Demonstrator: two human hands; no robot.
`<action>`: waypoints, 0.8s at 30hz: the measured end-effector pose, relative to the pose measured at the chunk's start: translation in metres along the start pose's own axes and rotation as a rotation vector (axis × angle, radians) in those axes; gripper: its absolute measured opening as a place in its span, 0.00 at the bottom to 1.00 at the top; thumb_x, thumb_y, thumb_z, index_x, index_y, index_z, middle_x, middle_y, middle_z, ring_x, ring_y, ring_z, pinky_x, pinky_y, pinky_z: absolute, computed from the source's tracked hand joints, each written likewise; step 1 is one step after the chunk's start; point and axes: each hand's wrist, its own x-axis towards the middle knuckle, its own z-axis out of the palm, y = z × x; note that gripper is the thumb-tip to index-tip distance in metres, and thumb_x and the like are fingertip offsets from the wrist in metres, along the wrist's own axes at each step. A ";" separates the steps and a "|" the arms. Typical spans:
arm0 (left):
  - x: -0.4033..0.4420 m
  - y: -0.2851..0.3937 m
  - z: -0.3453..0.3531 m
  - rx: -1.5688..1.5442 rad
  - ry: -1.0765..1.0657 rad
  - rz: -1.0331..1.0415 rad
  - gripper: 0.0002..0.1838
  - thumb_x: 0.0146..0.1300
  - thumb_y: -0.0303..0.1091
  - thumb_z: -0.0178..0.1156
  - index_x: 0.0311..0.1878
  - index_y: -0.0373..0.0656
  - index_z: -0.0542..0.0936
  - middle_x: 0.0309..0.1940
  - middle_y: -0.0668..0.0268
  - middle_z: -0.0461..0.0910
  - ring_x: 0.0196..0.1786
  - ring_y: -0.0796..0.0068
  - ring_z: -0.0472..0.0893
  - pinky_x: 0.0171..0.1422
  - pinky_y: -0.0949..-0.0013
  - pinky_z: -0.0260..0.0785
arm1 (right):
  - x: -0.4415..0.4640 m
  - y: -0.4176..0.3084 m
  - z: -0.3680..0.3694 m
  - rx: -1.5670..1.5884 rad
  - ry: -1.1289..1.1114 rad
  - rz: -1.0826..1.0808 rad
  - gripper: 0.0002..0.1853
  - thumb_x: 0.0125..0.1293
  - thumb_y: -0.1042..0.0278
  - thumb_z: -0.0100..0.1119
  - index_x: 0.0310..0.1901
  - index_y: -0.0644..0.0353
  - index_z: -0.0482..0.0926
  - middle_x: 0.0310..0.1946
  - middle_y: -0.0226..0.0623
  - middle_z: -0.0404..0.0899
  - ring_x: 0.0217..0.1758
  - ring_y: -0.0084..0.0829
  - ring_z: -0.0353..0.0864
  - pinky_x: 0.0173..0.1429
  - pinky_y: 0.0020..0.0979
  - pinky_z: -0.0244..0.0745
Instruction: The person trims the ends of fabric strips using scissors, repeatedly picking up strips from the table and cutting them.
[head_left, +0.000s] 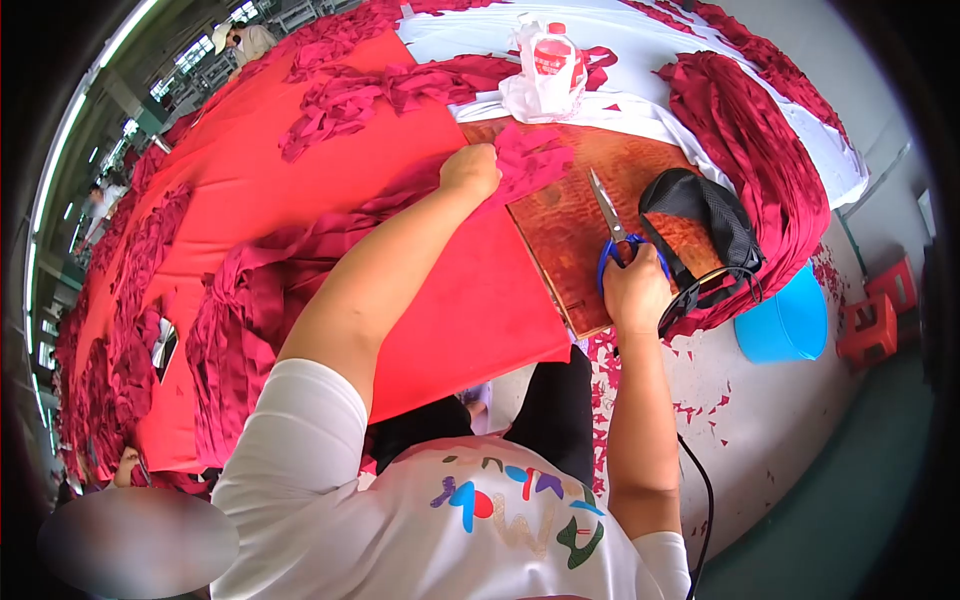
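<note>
Strips [536, 156] bunched in the left hand [471, 172], scissors [610, 212] in the right hand [637, 288]

From where I stand, I see the person in the white shirt [295, 415] at a wide spread of red cloth [480, 310], both arms reaching forward. The left hand makes a fist, its fingers closed around the dark red bundle. One end of that bundle fans out past the fist over the brown tabletop [560, 255]; the rest trails back across the red cloth, passing beneath the forearm.

Over on the right, the other hand's fingers are wrapped about the blue handles, and the blades point forward and a little to the left, above the bare brown part. They look closed to me, and well apart from the fist.

Just beside the right hand sits a black bag [735, 215], with a big heap [745, 165] of dark red pieces behind it. Farther off, a white bag [515, 100] stands around a red-capped bottle [557, 58], near white cloth [640, 50]. Down on the floor [790, 410] are a blue bucket [785, 322], red stools [868, 328] and scattered scraps [722, 400]. A co-worker in a pale cap [221, 38] leans over the far left edge.
</note>
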 end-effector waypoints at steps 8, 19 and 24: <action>-0.084 0.008 0.006 -0.282 0.345 0.647 0.10 0.57 0.30 0.63 0.41 0.40 0.78 0.35 0.56 0.81 0.38 0.51 0.81 0.40 0.56 0.75 | -0.001 0.008 0.005 0.092 0.045 0.000 0.18 0.57 0.54 0.63 0.37 0.63 0.75 0.31 0.55 0.82 0.36 0.54 0.83 0.43 0.50 0.77; -0.222 0.014 0.029 -0.067 0.169 0.736 0.15 0.57 0.26 0.61 0.49 0.44 0.80 0.38 0.65 0.76 0.36 0.64 0.81 0.36 0.65 0.78 | -0.161 0.036 -0.035 1.254 -0.287 0.564 0.13 0.61 0.65 0.68 0.35 0.59 0.72 0.32 0.34 0.83 0.24 0.18 0.76 0.24 0.19 0.69; -0.225 0.019 0.028 0.038 0.204 0.787 0.15 0.58 0.28 0.60 0.50 0.44 0.79 0.39 0.65 0.75 0.39 0.67 0.82 0.38 0.67 0.78 | -0.151 0.025 -0.029 1.294 -0.318 0.592 0.15 0.61 0.61 0.69 0.40 0.61 0.75 0.39 0.38 0.83 0.38 0.24 0.83 0.30 0.22 0.76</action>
